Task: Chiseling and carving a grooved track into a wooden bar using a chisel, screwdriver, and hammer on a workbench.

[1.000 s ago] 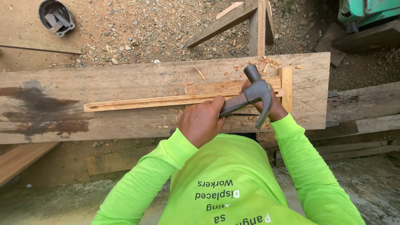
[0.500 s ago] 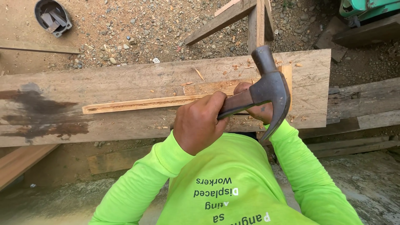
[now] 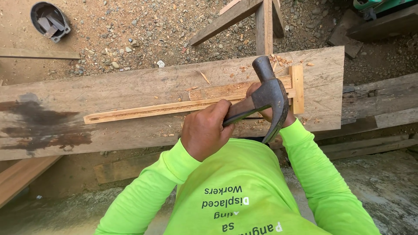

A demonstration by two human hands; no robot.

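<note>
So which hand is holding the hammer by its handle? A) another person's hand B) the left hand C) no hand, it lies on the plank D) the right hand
B: the left hand is closed around the handle of the hammer, raised above the big plank, while the right hand sits mostly hidden behind the hammer head, near the thin wooden strip.

Light: bright, even daylight, soft and diffuse.
Shadows: faint; darkest beneath the plank (image 3: pixel 130 93) edge.
Glare: none; green sleeves (image 3: pixel 143 196) vivid, not clipped.
Focus: sharp on gravel (image 3: pixel 143 30) and wood grain.
Blur: slight on the hammer (image 3: pixel 267 98) head.
Edges: mild wide-angle bending.
</note>
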